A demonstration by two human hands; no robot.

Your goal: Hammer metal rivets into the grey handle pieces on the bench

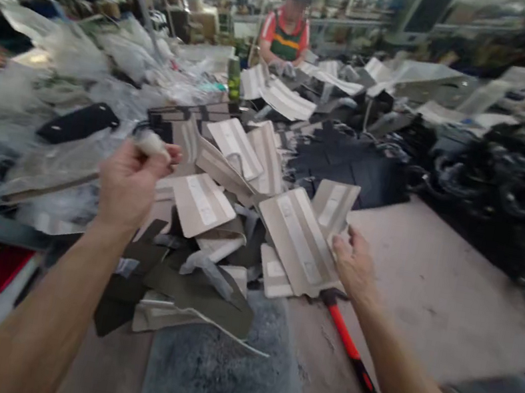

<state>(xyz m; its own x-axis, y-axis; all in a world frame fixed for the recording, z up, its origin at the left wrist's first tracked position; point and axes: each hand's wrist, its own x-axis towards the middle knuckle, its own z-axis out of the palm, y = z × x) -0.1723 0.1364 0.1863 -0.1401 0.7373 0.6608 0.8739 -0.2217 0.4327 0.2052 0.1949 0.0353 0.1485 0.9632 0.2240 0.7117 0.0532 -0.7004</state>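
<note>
My left hand (pixel 130 180) is raised at the left of the pile, its fingers closed around a small whitish thing (pixel 152 144) whose kind is blurred. At the right edge of a beige panel (pixel 297 236) with a pale strip down its middle is my right hand (pixel 356 264), thumb and fingers a little apart. Blur hides whether it touches the panel. Behind that lies a smaller beige panel (pixel 334 206). Another beige panel (pixel 203 205) rests on the heap between my hands. Dark olive pieces (pixel 204 298) with pale undersides lie nearer to me.
A tool with a red-and-black handle (pixel 344 331) lies under my right forearm. A worn grey board (pixel 222 365) is in front of me on the table (pixel 432 274). Dark pieces (pixel 349 164) and clear plastic bags (pixel 99 52) are heaped around. Across the table sits a person (pixel 286 38).
</note>
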